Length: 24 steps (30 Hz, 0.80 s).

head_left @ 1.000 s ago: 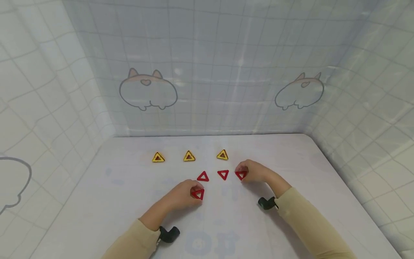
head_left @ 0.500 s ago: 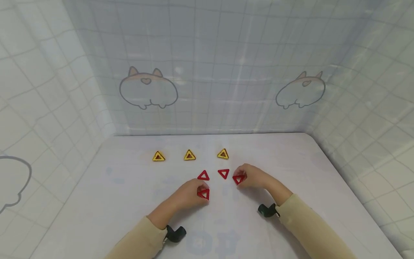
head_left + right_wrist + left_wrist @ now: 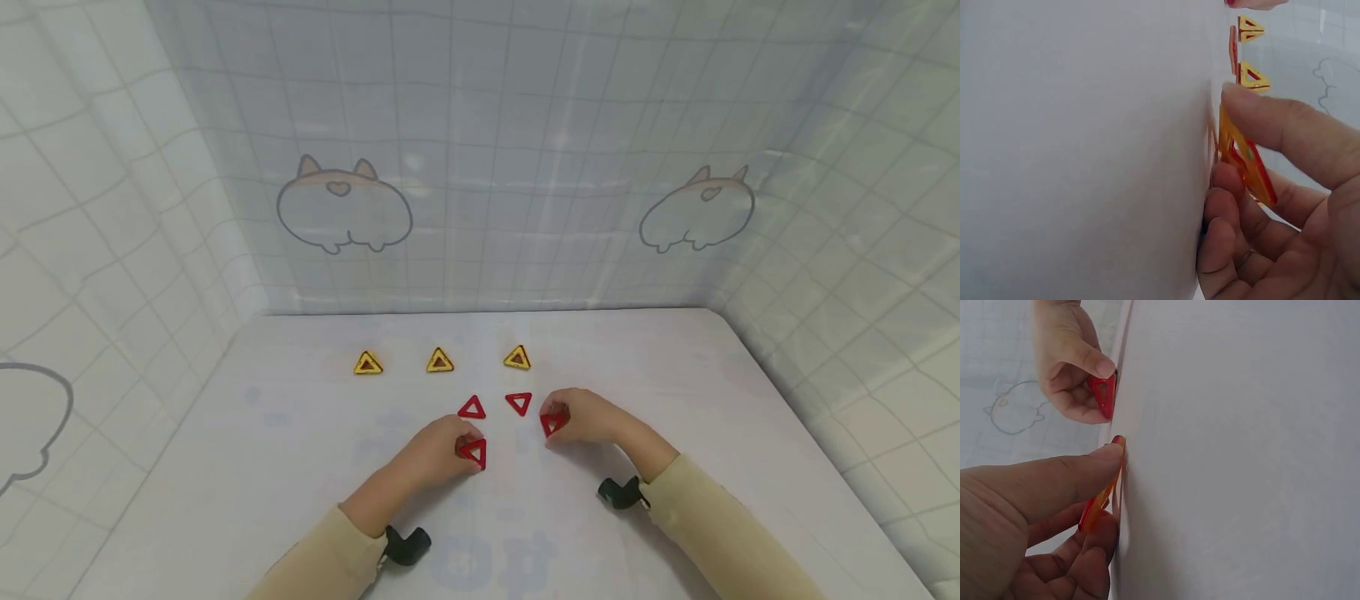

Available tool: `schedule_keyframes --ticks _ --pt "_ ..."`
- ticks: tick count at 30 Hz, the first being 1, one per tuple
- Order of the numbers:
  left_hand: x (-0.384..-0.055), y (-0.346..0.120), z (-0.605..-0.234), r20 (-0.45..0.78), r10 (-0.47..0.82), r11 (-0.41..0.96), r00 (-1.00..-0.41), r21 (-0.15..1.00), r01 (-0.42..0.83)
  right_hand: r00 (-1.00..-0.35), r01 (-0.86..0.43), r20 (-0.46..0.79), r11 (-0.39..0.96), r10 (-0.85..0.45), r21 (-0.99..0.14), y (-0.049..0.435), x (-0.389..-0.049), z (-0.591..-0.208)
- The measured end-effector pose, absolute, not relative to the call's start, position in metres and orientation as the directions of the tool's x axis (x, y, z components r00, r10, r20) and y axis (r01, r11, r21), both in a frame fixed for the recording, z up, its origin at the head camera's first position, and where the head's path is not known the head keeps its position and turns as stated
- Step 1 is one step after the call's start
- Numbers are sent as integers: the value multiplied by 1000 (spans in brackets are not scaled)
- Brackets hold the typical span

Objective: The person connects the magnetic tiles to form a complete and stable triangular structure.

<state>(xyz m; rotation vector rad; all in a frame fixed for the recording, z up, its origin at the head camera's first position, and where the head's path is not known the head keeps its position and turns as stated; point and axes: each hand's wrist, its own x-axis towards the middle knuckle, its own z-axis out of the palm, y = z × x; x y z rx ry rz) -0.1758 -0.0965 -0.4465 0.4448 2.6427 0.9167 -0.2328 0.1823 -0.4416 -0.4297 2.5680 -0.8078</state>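
Note:
My left hand (image 3: 435,456) pinches a hollow triangle piece (image 3: 483,454) between thumb and fingers, low over the table. This piece shows red in the head view, red and orange edge-on in the left wrist view. Further right, my right hand (image 3: 590,415) pinches a second triangle piece (image 3: 1250,164), red on one side and orange on the other, its open middle visible. Two loose red triangles lie between and beyond the hands: one (image 3: 472,414) just past the left fingers, pointing away, and another (image 3: 518,396) left of the right hand, pointing toward me.
Behind the red pieces, three yellow-and-red triangles form a spaced row: left (image 3: 367,372), middle (image 3: 439,369) and right (image 3: 517,365). The white tabletop (image 3: 675,358) meets a grid-patterned cloth wall (image 3: 487,208) at the back, with more cloth on both sides.
My left hand has shifted slightly right with its triangle. The right hand has come a little nearer and leftward with its own. The loose triangles stay in place.

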Motion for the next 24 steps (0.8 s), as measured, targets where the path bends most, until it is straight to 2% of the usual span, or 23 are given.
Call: schedule_keyframes --ticks 10,24 --pt "-178 -92 -447 -177 372 751 -911 634 183 -816 -250 -260 721 -516 -646 164 -220 -441" --pt "-183 -82 -453 -148 414 728 -898 647 228 -800 -297 -249 720 -547 -628 136 -214 -447"
